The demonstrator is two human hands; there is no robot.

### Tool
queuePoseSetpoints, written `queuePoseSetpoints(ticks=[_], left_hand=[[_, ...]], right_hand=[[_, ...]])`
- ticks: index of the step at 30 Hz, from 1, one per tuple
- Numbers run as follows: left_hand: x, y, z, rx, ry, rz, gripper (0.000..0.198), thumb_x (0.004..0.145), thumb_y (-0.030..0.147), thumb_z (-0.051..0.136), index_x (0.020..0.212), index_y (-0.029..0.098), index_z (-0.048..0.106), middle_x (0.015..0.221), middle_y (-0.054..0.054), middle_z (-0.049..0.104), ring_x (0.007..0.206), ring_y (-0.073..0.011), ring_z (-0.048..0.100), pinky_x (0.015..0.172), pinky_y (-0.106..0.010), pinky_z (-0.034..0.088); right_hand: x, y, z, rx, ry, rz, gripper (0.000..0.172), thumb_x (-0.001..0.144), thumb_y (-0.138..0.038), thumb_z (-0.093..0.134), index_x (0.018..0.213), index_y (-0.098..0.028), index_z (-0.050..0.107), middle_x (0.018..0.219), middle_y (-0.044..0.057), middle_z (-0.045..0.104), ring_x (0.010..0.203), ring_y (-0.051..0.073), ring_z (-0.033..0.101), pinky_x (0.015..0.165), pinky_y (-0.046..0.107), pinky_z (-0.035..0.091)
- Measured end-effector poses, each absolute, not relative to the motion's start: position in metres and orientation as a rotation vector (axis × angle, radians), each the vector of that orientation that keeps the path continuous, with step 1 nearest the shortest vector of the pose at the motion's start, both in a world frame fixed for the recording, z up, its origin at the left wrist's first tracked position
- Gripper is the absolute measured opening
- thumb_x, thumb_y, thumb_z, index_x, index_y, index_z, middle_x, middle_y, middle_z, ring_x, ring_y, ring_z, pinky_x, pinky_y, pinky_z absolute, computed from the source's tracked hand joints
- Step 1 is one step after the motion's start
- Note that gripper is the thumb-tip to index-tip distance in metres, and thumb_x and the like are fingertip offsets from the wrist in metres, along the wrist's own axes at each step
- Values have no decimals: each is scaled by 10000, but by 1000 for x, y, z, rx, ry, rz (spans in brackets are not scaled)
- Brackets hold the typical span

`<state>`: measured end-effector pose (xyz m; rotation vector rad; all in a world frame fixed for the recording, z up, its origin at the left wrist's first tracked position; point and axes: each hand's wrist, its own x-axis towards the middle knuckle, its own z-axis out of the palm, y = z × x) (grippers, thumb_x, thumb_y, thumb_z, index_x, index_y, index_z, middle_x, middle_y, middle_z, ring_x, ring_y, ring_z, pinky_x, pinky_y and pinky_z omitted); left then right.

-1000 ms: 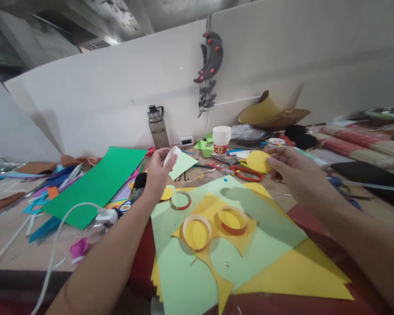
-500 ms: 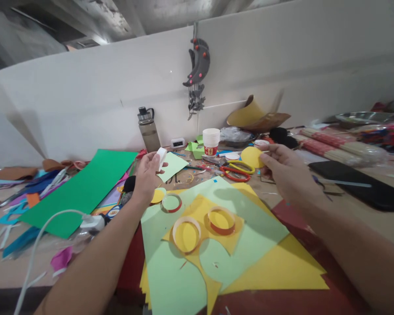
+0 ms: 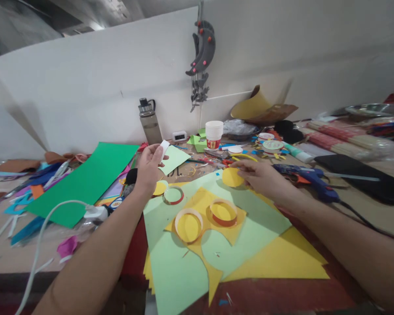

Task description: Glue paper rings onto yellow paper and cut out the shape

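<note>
My left hand (image 3: 148, 168) is closed on a small white paper piece (image 3: 164, 151), held upright between thumb and fingers. At the right, my right hand (image 3: 261, 177) pinches a yellow paper circle (image 3: 232, 177) by its edge, over the far part of the sheets. Below lies a light green sheet (image 3: 174, 271) with a cut yellow paper piece (image 3: 202, 199) on it. Two paper rings, a left ring (image 3: 189, 211) and a right ring (image 3: 223, 221), rest on this yellow piece. A third ring (image 3: 174, 202) and another yellow circle (image 3: 159, 188) are near my left wrist.
Scissors (image 3: 244, 156) lie partly behind my right hand. A blue glue gun (image 3: 320, 183) and a black flat object (image 3: 364, 179) are to the right. Stacked paper cups (image 3: 214, 129) and a bottle (image 3: 150, 124) stand at the back. A green sheet (image 3: 85, 183) and a white cable (image 3: 41, 245) are left.
My right hand has moved left and down with the yellow circle, from beside the scissors to over the sheets, uncovering the glue gun. My left hand keeps the white piece, turned slightly. The view tilted down.
</note>
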<state>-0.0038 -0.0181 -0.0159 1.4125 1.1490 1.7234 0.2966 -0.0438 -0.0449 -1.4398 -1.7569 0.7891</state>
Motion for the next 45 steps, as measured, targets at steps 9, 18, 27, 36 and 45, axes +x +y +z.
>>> queuePoseSetpoints(ticks=[9,18,27,36,45], left_hand=[[-3,-18,-16,1419,1145,1714,359,808,483,669,1012,196,597,1033,-53,654,765,-125,654,543,-204,429],[-4,-20,-16,1425,1166,1711,338,820,469,659,1013,199,592,1034,-49,651,772,-122,643,560,-208,431],[-4,-22,-13,1405,1198,1801,429,733,361,754,1080,211,553,1121,-60,645,993,-170,635,720,-235,504],[-4,-22,-16,1466,1225,1747,549,680,301,795,1142,185,521,1118,-83,625,1014,-185,628,822,-278,520],[-2,-24,-14,1456,1250,1739,506,674,282,785,1107,192,539,1147,-77,621,1049,-186,620,835,-267,512]], right_hand=[[295,-47,-38,-1641,-2143,532,497,765,-355,650,1244,-221,655,718,11,669,627,184,600,556,277,418],[290,-51,-38,-1684,-2216,486,512,791,-344,647,1255,-128,632,913,127,717,751,255,629,623,332,446],[297,-43,-51,-1583,-2096,392,578,761,-425,673,1259,-135,629,1100,171,569,1015,330,574,858,441,475],[297,-43,-51,-1544,-2080,377,581,738,-467,691,1217,-142,651,1061,164,573,1018,334,558,879,452,460],[295,-46,-46,-1533,-2025,440,600,721,-488,677,1201,-129,666,1062,168,608,975,328,572,809,433,461]])
